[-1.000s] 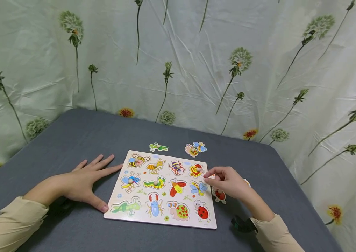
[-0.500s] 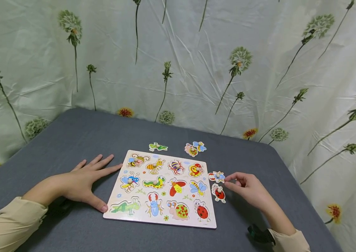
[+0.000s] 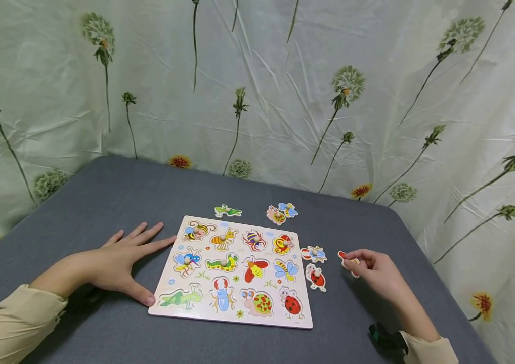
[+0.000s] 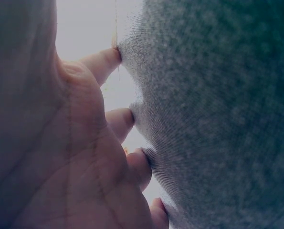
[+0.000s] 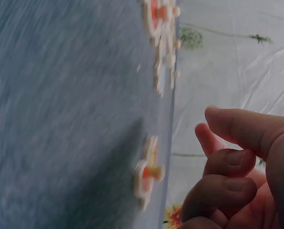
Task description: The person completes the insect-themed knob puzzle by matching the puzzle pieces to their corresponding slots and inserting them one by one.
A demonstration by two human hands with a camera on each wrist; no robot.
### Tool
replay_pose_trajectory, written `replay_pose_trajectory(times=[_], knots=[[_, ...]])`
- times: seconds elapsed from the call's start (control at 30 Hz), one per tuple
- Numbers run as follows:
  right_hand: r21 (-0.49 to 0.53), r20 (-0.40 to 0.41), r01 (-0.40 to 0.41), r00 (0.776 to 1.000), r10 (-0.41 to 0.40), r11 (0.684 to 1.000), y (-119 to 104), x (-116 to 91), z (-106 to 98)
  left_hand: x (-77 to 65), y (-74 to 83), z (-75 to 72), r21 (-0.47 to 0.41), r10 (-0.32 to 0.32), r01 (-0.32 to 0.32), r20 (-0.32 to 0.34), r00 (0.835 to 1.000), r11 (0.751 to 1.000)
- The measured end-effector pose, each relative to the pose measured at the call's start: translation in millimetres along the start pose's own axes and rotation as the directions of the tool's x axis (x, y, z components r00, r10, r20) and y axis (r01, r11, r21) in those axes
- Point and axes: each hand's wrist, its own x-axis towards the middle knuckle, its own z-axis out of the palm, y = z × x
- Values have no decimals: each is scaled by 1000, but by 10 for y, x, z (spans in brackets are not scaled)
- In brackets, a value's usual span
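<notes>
A wooden insect peg puzzle board lies on the grey table. Its upper pictures carry knobbed pieces, such as the spider and the caterpillar; lower pictures have no knobs. My left hand rests spread at the board's left edge, thumb and index finger touching it. My right hand is right of the board, over a red-winged insect piece that its fingers partly cover. In the right wrist view, this knobbed piece lies on the table, apart from the loosely bent fingers.
A stag beetle piece and a ladybug piece lie beside the board's right edge. Behind it are a grasshopper piece, a snail piece and a dragonfly piece. A flowered curtain hangs behind the table.
My right hand has moved right, from the board's right edge past the stag beetle piece to the red-winged piece. My left hand stays in place.
</notes>
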Motion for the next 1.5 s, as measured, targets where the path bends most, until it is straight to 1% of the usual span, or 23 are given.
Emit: replay_pose_trajectory(times=[0.13,0.27,0.5,0.63,0.8,0.97,1.23,1.5], knots=[[-26,-25,-20,999,19,999,91,35,-26,-17,-7,-11,-9,5,-5,-5,1000,1000],[-39,-31,-39,999,37,998,160,63,-42,-17,-6,-22,-6,7,-7,-10,1000,1000],[-38,-21,-65,998,65,997,234,88,-47,-9,0,-36,-4,12,-13,-10,1000,1000],[-26,1,-84,996,84,996,279,86,-40,9,6,-40,-5,14,-14,-5,1000,1000],[-8,18,-83,996,83,997,324,87,-30,19,7,-39,-6,15,-15,-4,1000,1000],[-8,15,-74,997,74,997,344,93,-28,17,5,-33,-3,12,-12,-4,1000,1000],[-3,12,-109,994,109,994,340,82,-19,12,-15,-7,-6,6,-6,-1,1000,1000],[-38,8,-102,995,102,994,347,80,-20,5,-13,13,0,8,-8,-16,1000,1000]])
